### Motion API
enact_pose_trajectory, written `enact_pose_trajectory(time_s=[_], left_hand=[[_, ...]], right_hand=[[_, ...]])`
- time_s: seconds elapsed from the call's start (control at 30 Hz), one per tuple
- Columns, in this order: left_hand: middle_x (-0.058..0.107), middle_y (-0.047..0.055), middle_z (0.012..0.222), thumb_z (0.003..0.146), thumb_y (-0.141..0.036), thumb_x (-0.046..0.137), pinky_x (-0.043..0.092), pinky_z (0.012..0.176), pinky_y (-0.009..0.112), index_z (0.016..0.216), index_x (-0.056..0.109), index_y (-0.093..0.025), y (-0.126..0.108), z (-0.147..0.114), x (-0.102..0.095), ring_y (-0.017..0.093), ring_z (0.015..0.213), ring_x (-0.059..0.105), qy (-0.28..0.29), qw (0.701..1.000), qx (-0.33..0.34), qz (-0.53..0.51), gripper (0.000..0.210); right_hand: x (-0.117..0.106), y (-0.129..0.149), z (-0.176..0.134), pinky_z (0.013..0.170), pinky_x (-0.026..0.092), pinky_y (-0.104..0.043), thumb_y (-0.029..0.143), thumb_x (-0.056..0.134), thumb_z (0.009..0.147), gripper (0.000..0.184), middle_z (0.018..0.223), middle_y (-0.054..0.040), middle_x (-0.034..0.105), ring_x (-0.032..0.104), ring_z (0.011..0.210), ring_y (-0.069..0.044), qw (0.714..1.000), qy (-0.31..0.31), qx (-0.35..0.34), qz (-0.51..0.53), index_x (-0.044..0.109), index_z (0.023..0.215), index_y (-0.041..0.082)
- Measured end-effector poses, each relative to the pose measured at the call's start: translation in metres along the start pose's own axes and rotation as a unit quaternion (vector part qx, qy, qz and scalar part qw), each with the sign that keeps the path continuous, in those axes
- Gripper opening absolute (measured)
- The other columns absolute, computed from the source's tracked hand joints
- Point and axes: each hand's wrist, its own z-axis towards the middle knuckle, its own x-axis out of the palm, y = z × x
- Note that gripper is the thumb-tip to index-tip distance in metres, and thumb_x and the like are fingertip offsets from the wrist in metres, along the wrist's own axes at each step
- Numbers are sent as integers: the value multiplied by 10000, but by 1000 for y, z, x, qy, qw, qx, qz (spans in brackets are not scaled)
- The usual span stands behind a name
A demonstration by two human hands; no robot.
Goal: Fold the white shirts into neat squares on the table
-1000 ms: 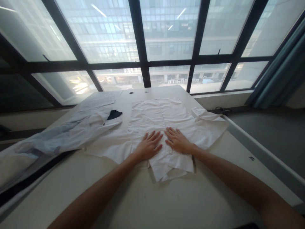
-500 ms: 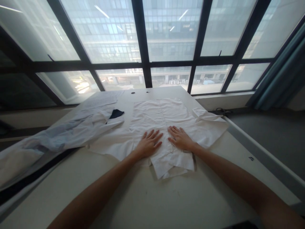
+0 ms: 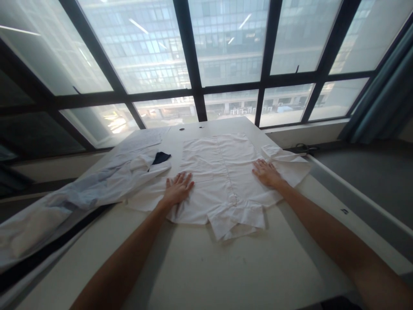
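A white shirt (image 3: 206, 189) lies spread on the white table (image 3: 193, 267), its collar end toward me and its sleeves out to both sides. Down its middle runs a puckered seam or placket, and small wrinkles cross the cloth. My left hand (image 3: 178, 188) rests flat on the left part of the shirt, close to where the sleeve starts, fingers spread. On the right part, near the other sleeve, my right hand (image 3: 267, 173) presses flat with its fingers stretched out. Neither hand grips the cloth.
To the left lies a heap of white garments (image 3: 97, 181) with a dark navy piece of cloth (image 3: 161, 158) on it. Large framed windows (image 3: 229, 43) stand beyond the table. A pale rail (image 3: 355, 194) runs along the right side, and a blue-grey curtain (image 3: 380, 94) hangs at far right.
My hands have slid apart from the shirt's middle, the left one to the left and the right one to the right and slightly away from me. The view has tilted a little.
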Motion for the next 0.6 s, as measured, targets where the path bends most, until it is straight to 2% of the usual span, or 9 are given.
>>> enact_pose_trajectory(time_s=[0.1,0.2,0.27,0.33,0.4,0.47,0.53,0.6], left_hand=[[218,94,1679,1062,-421,265,101,1171,730,1594,326,-228,-10,-2,-1,333,1555,148,-52,998,14,27,569],[316,120,1643,1052,-354,301,158,1214,639,1557,404,-191,-27,-3,-1,311,1539,224,-109,992,61,17,540],[322,111,1642,1056,-379,305,206,1226,568,1576,368,-195,-38,-2,1,283,1539,233,-117,988,102,-14,555],[279,80,1661,1062,-443,296,210,1227,557,1602,310,-238,-48,-2,4,277,1548,201,-97,984,146,-37,578],[214,41,1681,1061,-501,278,188,1223,583,1613,270,-300,-52,-2,10,286,1556,156,-70,980,179,-44,587],[169,19,1690,1059,-533,263,179,1222,589,1615,253,-333,-53,-2,14,292,1559,133,-55,979,190,-44,591],[156,13,1691,1058,-544,254,173,1225,581,1616,246,-334,-52,-2,16,290,1560,123,-56,980,188,-43,596],[156,15,1691,1058,-546,248,167,1227,581,1617,245,-328,-51,-2,17,289,1560,121,-55,980,185,-45,600]], right_hand=[[-1,5,-1,1217,201,-563,424,299,1043,609,1637,-169,309,249,1524,-308,1000,-11,2,-3,379,1566,122],[-6,14,-2,1216,180,-575,367,343,1027,566,1605,-202,364,271,1514,-318,998,-55,3,-7,466,1505,89],[-10,25,-4,1224,180,-542,334,350,1020,543,1595,-192,388,281,1510,-299,995,-103,-11,11,485,1489,94],[-11,37,-5,1231,199,-483,336,337,1028,547,1599,-165,394,290,1510,-262,990,-125,-44,47,456,1513,114],[-10,49,-8,1229,214,-455,377,328,1039,566,1611,-147,380,282,1515,-243,988,-104,-90,75,417,1542,134],[-7,56,-10,1223,218,-480,435,328,1045,587,1627,-140,350,261,1524,-257,987,-49,-130,83,398,1558,157],[-4,59,-11,1218,213,-514,479,325,1045,609,1642,-140,316,243,1529,-284,987,-1,-143,77,391,1564,167],[-4,59,-11,1221,201,-522,492,316,1046,624,1653,-140,288,230,1532,-297,987,21,-140,70,381,1571,161]])
